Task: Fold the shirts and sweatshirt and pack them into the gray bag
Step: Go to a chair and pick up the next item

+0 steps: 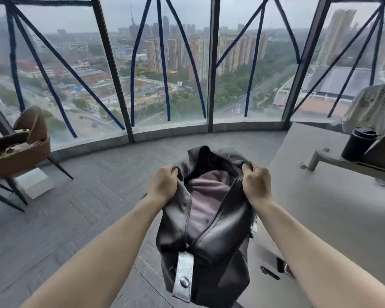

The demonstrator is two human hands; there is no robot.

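Head view: I see the gray bag (209,230) held up in front of me, off the floor, with the desk (333,203) just to its right; both of my hands are on its mouth
Left hand: my left hand (162,185) is clenched on the left lip of the opening; its fingers (172,172) are curled tight round the bag's edge, nothing else in them
Right hand: my right hand (257,183) grips the right lip the same way, fingers (248,168) folded over the rim; the two hands hold the mouth spread
Contents: a pinkish-mauve garment (206,196) lies inside, visible through the gap; I cannot tell how many pieces are under it, nor how neatly they are folded
Step in hand: I judge this to be late in the packing; clothing is in, and the bag is being held open or settled
Next move: if more clothes remain, the mouth must stay wide and one hand must let go to fetch them; if not, the zip edges need bringing together; I see no loose shirt near the bag
Edges: the desk edge runs close along the bag's right side; a dark cup (358,144) and a pale bundle (373,107) stand well back on it; small dark items (270,273) lie on it near my right forearm
Open room: bare floor (87,196) to the left and ahead as far as the window (165,63); a brown chair (20,150) stands well off to the left
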